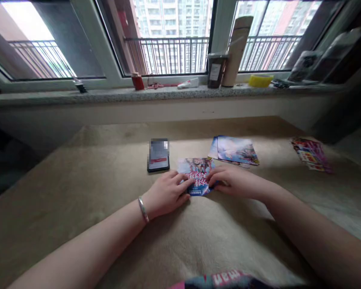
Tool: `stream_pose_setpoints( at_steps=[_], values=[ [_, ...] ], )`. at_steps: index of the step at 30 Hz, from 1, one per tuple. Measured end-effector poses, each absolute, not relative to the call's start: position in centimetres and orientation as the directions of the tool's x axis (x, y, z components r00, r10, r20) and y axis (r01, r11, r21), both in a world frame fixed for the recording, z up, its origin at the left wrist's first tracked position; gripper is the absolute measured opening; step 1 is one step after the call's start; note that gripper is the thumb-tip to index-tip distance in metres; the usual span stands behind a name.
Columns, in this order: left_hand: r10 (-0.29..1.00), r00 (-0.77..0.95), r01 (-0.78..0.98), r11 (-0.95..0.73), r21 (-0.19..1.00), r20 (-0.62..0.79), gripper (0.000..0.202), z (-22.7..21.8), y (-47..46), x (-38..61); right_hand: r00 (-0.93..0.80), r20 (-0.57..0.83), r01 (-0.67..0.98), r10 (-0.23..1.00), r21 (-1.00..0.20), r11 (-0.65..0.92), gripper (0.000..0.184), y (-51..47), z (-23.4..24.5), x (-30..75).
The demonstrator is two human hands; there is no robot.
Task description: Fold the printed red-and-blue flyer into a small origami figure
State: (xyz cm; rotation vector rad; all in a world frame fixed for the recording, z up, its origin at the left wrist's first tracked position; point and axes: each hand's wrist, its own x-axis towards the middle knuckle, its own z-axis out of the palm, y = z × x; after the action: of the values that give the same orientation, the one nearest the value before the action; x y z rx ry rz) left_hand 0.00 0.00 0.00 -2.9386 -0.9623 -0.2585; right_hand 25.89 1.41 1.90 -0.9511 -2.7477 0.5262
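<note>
Both hands rest on a leaflet (197, 172) lying flat on the bench (78, 192). The left hand (167, 192) presses its lower left edge with fingers (185, 181) spread and slightly curled; the right hand (231, 180) pins its right side, fingers flat. A phone (158, 155) lies just left, more leaflets (234, 150) behind, another stack (311, 154) far right

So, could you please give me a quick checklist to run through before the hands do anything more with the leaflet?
1. Left hand on leaflet: ok.
2. Right hand on leaflet: ok.
3. Leaflet flat on cloth: ok.
4. Phone apart from leaflet: ok.
5. Stack apart from leaflet: ok.
6. Fold or crease under the fingers: cannot tell.
</note>
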Motion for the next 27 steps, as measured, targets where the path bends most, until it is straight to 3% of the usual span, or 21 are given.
stream_pose_setpoints(
  at_steps=[5,9,14,19,27],
  values=[
    [0.585,0.793,0.588,-0.808,0.038,0.171,0.035,0.0,-0.2,-0.4,-0.787,0.064,0.54,0.614,-0.409,0.735,0.017,1.4,1.7,26.6],
    [0.662,0.731,0.667,-0.744,0.031,0.166,0.046,-0.4,0.0,-0.4,-0.823,0.069,0.489,0.564,-0.419,0.765,0.015,1.4,1.8,27.5],
    [0.683,0.719,0.667,-0.73,0.146,0.13,0.039,-0.1,0.1,-0.7,-0.824,0.028,0.491,0.566,-0.465,0.737,0.013,1.4,2.4,28.7],
    [0.564,0.813,0.535,-0.822,0.197,0.145,0.033,0.5,0.2,-1.1,-0.707,0.112,0.561,0.698,-0.512,0.65,0.016,1.6,2.0,28.8],
    [0.461,0.871,0.44,-0.886,0.149,0.168,0.039,0.5,0.1,-0.9,-0.613,0.264,0.554,0.745,-0.529,0.643,0.015,1.3,0.1,26.3]
  ],
)
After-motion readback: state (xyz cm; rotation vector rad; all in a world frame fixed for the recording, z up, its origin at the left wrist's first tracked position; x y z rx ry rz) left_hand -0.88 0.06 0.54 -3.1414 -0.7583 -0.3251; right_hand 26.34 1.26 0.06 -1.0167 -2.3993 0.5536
